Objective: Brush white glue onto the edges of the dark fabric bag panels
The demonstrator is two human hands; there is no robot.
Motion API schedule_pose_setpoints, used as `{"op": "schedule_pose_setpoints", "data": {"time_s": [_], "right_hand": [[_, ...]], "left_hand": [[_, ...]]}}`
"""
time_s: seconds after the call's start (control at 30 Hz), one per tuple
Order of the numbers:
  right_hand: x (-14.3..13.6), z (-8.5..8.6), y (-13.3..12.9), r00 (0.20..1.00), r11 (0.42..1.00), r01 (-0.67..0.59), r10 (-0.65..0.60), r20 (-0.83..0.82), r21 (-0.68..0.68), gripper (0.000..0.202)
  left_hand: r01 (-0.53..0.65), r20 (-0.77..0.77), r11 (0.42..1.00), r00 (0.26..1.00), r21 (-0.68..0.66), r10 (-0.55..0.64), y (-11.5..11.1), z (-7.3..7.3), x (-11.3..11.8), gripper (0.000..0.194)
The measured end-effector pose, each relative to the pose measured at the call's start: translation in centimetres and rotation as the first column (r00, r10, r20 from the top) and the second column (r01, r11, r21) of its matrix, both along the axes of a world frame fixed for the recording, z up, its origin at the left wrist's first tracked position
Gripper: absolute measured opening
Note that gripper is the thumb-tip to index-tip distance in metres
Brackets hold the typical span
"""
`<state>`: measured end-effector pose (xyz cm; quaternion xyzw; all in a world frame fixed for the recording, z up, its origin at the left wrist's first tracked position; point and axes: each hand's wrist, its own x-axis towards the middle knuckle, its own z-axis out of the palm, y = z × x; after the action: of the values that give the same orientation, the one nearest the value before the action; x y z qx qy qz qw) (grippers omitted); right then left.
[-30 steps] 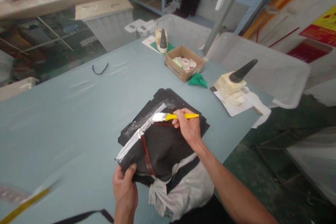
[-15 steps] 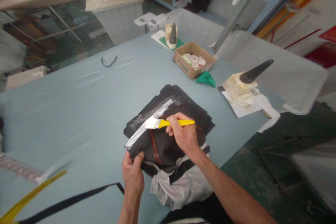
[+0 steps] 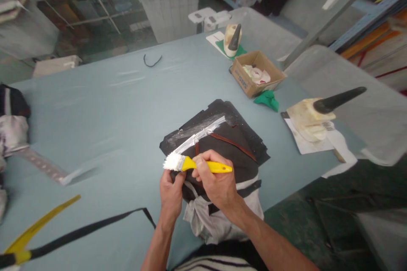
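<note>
In my right hand [image 3: 216, 178] is a yellow-handled paintbrush [image 3: 219, 167], its bristles thick with white paste. The bristles are over the left end of a white-coated strip [image 3: 203, 133] along the edge of a dark fabric piece [image 3: 232, 148] with brown piping. My left hand [image 3: 171, 190] pinches that piece at its near left corner, just below the bristles. Under it lies a black sheet [image 3: 203, 116] smeared with white. Pale grey cloth [image 3: 206, 220], joined to the dark piece or bunched against it, hangs toward my body.
Right of the work, a whitish block with a black cone-shaped handle [image 3: 313, 114] stands on a white card. Beyond are a green cloth [image 3: 268, 100], a cardboard box [image 3: 254, 76] and a second block [image 3: 232, 40]. Yellow and black straps [image 3: 92, 233] lie at left on the blue-grey table [image 3: 104, 135].
The paintbrush has moved left and down along the coated strip to its near left end. My left hand keeps its hold. The whole view has shifted with my head.
</note>
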<state>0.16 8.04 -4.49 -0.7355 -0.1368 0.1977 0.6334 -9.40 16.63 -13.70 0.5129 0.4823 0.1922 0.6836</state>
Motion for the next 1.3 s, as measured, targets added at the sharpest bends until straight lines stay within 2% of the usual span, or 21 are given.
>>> {"op": "schedule_pose_setpoints", "data": {"time_s": [0.1, 0.2, 0.33, 0.43, 0.53, 0.67, 0.73, 0.87, 0.97, 1.1, 1.2, 1.3], "right_hand": [[-0.4, -0.1, 0.3, 0.999, 1.0, -0.027, 0.027, 0.028, -0.013, 0.026], [-0.9, 0.1, 0.9, 0.998, 0.999, -0.049, 0.05, 0.034, -0.019, 0.025], [-1.8, 0.9, 1.4, 0.994, 0.995, -0.098, 0.098, 0.037, -0.003, 0.024], [-1.9, 1.5, 0.9, 0.993, 0.995, -0.102, 0.102, 0.062, -0.001, 0.024], [-0.5, 1.3, -0.3, 0.995, 0.999, -0.025, 0.028, 0.101, -0.022, 0.024], [2.3, -0.1, -1.3, 0.97, 0.982, 0.184, -0.172, 0.17, -0.053, 0.027], [2.9, -0.7, -1.2, 0.964, 0.973, 0.221, -0.208, 0.164, -0.067, 0.03], [1.6, -1.0, -0.1, 0.983, 0.984, 0.164, -0.158, 0.095, -0.065, 0.031], [-0.6, -0.6, 1.2, 0.995, 0.995, 0.093, -0.091, 0.03, -0.045, 0.031], [-2.7, 0.0, 2.1, 0.999, 0.998, -0.03, 0.029, -0.021, -0.054, 0.03], [-2.2, 0.4, 1.4, 0.999, 0.998, -0.025, 0.026, 0.023, -0.056, 0.028], [-0.2, 0.6, 0.2, 0.992, 0.996, 0.053, -0.044, 0.12, -0.075, 0.027]], "left_hand": [[0.001, -0.051, 0.999, 0.999, 0.053, 0.002, -0.2, 0.3, 0.0, 0.045], [0.035, -0.071, 0.999, 0.997, 0.039, -0.032, -0.4, 0.7, 0.0, 0.037], [0.106, 0.011, 0.994, 0.994, -0.003, -0.106, -0.5, 0.8, 0.0, 0.03], [0.094, 0.055, 0.996, 0.994, 0.003, -0.094, -0.4, 0.5, 0.2, 0.028], [0.072, 0.061, 0.996, 0.995, 0.06, -0.075, -0.3, 0.2, 0.5, 0.028], [0.124, 0.106, 0.978, 0.984, 0.168, -0.143, -0.3, -0.1, 0.7, 0.029], [0.128, 0.116, 0.973, 0.981, 0.191, -0.152, -0.4, 0.0, 0.8, 0.026], [0.098, 0.088, 0.969, 0.989, 0.225, -0.12, -0.4, 0.3, 0.9, 0.02], [0.059, 0.073, 0.988, 0.995, 0.144, -0.071, -0.4, 0.2, 1.0, 0.019], [0.059, 0.126, 0.997, 0.99, 0.054, -0.066, -0.7, -0.2, 0.9, 0.024], [0.056, 0.125, 0.997, 0.99, 0.055, -0.063, -0.6, -0.5, 0.9, 0.023], [0.061, 0.086, 0.987, 0.994, 0.149, -0.074, -0.4, -0.3, 1.0, 0.016]]}}
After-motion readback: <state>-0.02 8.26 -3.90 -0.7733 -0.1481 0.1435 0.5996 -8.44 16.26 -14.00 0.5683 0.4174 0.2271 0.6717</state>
